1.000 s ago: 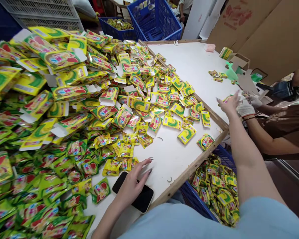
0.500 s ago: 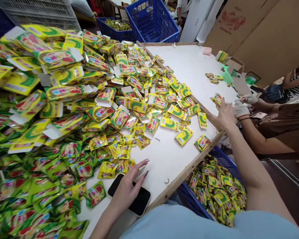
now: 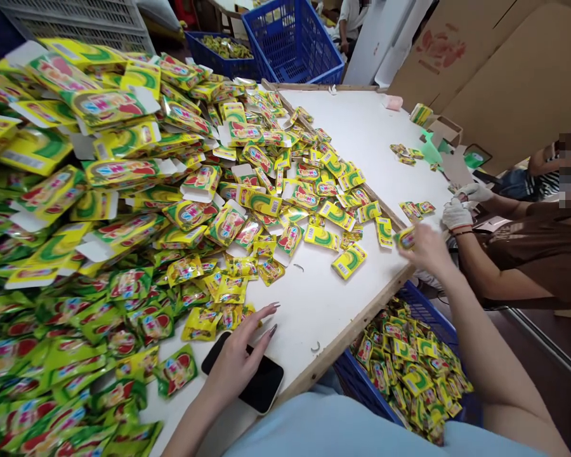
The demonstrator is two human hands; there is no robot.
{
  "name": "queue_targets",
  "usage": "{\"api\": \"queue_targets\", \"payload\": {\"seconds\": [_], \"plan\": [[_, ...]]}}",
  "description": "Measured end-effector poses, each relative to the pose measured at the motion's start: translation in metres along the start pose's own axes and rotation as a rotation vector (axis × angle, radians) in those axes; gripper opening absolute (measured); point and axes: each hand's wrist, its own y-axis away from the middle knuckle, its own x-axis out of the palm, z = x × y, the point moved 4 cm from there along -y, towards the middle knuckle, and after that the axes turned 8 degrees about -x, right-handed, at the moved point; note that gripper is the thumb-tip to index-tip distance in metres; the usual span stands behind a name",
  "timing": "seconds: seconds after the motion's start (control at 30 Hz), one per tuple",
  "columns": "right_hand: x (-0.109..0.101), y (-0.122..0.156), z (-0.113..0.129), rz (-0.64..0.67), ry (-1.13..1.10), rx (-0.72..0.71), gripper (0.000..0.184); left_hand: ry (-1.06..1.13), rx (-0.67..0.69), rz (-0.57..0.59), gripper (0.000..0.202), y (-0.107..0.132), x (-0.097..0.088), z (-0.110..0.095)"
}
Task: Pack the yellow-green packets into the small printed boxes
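My left hand (image 3: pixel 240 352) rests on a black smartphone (image 3: pixel 261 384) at the near edge of the white tabletop, fingers spread and gripping nothing. Over the wooden rim at the right, my right hand (image 3: pixel 427 249) has its fingers closed on a small yellow-and-green packet (image 3: pixel 404 238); motion blurs the hand. Just beyond it lie a few similar packets (image 3: pixel 412 210). A large heap of yellow printed boxes (image 3: pixel 124 171), some with white flaps open, fills the left and middle. In front of it are green watermelon-print sachets (image 3: pixel 76 355) and smaller yellow sachets (image 3: pixel 232 289).
A blue crate (image 3: pixel 409 374) full of small packets stands below the wooden table edge (image 3: pixel 347 336). At the right, a co-worker's gloved hands (image 3: pixel 459 212) work near the table. A wooden strip (image 3: pixel 385 209) divides the tabletop. Blue baskets (image 3: pixel 292 44) stand behind.
The small packet at the table's corner has left its spot and is now in my right hand. That hand has drawn back nearer, leaving packets beyond the strip. My left hand stays on the smartphone.
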Motion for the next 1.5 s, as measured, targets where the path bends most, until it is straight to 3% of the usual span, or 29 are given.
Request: {"api": "queue_targets", "payload": {"seconds": [0.07,0.13,0.2,0.27,0.37,0.43,0.5,0.53,0.63,0.7,0.77,0.83,0.93,1.07,1.17,1.33,1.4,1.5], "plan": [[-0.014,-0.021,-0.003,-0.101,0.096,0.057,0.092,0.002,-0.002,-0.016,0.038,0.001,-0.001,0.000],[-0.004,-0.028,0.024,0.002,0.085,-0.145,0.092,0.006,-0.015,-0.020,0.039,0.002,-0.001,0.000],[0.022,-0.015,0.071,0.197,0.030,-0.447,0.088,0.007,-0.031,-0.022,0.039,0.003,-0.001,0.001],[0.046,0.008,0.116,0.270,0.065,-0.638,0.076,0.000,-0.032,-0.030,0.039,0.003,-0.002,0.000],[0.059,0.030,0.150,0.270,0.091,-0.743,0.051,-0.015,-0.017,-0.037,0.038,0.002,-0.004,0.000],[0.048,0.025,0.140,0.259,0.098,-0.736,0.047,-0.022,-0.016,-0.036,0.038,0.001,-0.005,0.001],[0.027,0.003,0.107,0.213,0.126,-0.647,0.049,-0.030,-0.020,-0.038,0.038,-0.001,-0.006,0.003],[0.014,-0.013,0.084,0.163,0.145,-0.560,0.050,-0.032,-0.020,-0.040,0.039,-0.002,-0.005,0.004],[-0.019,-0.060,0.009,-0.144,0.187,-0.093,0.064,-0.026,0.001,-0.042,0.039,-0.003,-0.003,0.004],[-0.014,-0.082,-0.016,-0.183,0.071,0.042,0.085,-0.026,0.020,-0.049,0.038,-0.003,-0.002,0.004],[0.013,-0.097,-0.018,-0.086,-0.139,0.103,0.095,-0.046,0.033,-0.067,0.037,-0.002,-0.001,0.004],[0.047,-0.105,-0.001,0.012,-0.291,0.155,0.093,-0.083,0.045,-0.097,0.037,0.002,-0.001,0.004],[0.086,-0.114,0.037,0.029,-0.346,0.205,0.083,-0.201,0.051,-0.194,0.037,0.010,-0.008,0.006],[0.102,-0.132,0.095,0.014,-0.432,0.185,0.075,-0.424,-0.153,-0.499,0.039,0.018,-0.034,0.021],[0.104,-0.136,0.156,0.042,-0.514,0.086,0.076,-0.435,-0.337,-0.591,0.048,0.018,-0.048,0.035],[0.097,-0.105,0.259,0.072,-0.617,-0.104,0.082,-0.429,-0.330,-0.373,0.052,0.009,-0.039,0.038],[0.081,-0.083,0.280,-0.025,-0.610,-0.148,0.083,-0.420,-0.290,-0.335,0.053,0.011,-0.037,0.032],[0.042,-0.038,0.297,-0.301,-0.590,-0.351,0.063,-0.412,-0.229,-0.462,0.035,0.022,-0.053,0.023]]}}
